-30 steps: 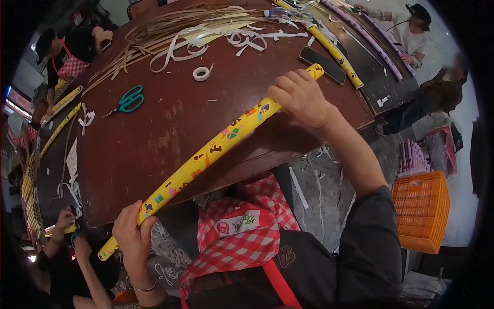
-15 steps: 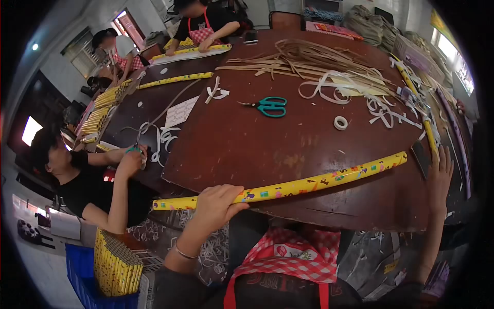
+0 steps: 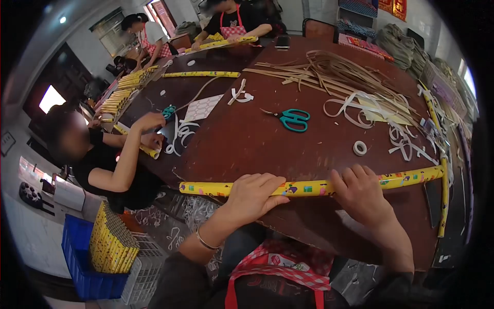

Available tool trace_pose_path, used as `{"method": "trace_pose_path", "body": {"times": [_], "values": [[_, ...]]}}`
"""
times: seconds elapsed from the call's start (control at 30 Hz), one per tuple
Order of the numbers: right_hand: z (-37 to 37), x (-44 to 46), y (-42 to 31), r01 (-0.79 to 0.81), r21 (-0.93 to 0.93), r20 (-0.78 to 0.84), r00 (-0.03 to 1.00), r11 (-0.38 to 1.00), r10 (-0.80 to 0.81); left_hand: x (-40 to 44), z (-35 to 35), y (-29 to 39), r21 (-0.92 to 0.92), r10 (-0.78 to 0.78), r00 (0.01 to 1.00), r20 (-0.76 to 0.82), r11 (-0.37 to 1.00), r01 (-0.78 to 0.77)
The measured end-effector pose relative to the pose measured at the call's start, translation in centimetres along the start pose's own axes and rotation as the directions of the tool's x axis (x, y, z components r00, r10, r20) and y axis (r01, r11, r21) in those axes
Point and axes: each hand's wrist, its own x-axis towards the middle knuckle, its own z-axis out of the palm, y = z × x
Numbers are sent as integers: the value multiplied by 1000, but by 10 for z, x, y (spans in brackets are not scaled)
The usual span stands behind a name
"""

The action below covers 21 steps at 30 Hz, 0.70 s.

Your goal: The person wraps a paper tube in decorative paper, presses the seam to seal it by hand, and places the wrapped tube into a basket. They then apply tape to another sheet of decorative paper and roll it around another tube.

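A long yellow patterned tube [image 3: 309,188] lies across the front of the dark red table [image 3: 231,149]. My left hand [image 3: 253,198] is closed over it left of its middle, thumb on the near side. Further right, my right hand [image 3: 362,194] wraps over the same tube with bent fingers. The tube's right end meets another yellow tube [image 3: 444,201] at the table's right side. Beyond my hands lie teal-handled scissors [image 3: 294,120] and a roll of white tape [image 3: 359,148].
Brown strips [image 3: 334,72] and white strips [image 3: 355,105] are heaped at the back right. A co-worker [image 3: 113,165] at the left holds scissors [image 3: 169,112]. A blue crate [image 3: 98,283] with yellow tubes [image 3: 114,247] stands lower left. Two more people work at the back.
The view has swung left. My right hand, off the tube half a second ago, is back on it. My left hand keeps its hold, and the tube now lies nearly level.
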Motion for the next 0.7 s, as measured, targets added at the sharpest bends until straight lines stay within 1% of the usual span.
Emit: {"method": "trace_pose_path", "body": {"times": [0.03,0.1,0.13,0.2,0.23,0.27,0.33,0.37,0.4,0.47,0.53,0.63,0.7], "values": [[2,6,2,21,4,-1,1000,1000,-21,-3,-1,-1,6,-19,1000,-8,1000,19],[9,20,5,115,-24,-38,992,993,-116,-10,-6,-3,73,-53,998,-25,996,55],[13,26,6,132,-21,-46,990,991,-133,-14,-11,-1,84,-66,997,-32,994,69],[20,37,6,243,-18,-91,966,970,-243,-22,-23,6,15,-241,965,101,971,241],[21,42,4,259,-10,-98,961,966,-259,-29,-26,5,18,-257,954,155,966,257],[21,46,1,301,-8,-121,946,954,-300,-30,-28,7,28,-275,949,153,961,273],[22,54,-9,353,3,-156,924,936,-349,-29,-36,19,106,-341,914,219,940,325],[22,59,-15,382,-16,-173,909,924,-378,-28,-38,23,96,-318,918,236,948,303],[21,64,-20,406,-42,-193,893,913,-406,-23,-37,26,109,-327,917,227,945,310],[18,73,-35,421,-50,-235,877,906,-420,-13,-33,33,156,-349,904,249,935,318],[18,76,-43,424,-58,-269,865,904,-424,-11,-30,33,168,-357,910,212,930,326],[16,76,-49,374,-31,-235,899,927,-370,-20,-27,29,192,-376,901,218,921,338],[13,72,-55,357,-11,-172,920,934,-353,-29,-29,31,203,-310,940,145,939,278]]}}
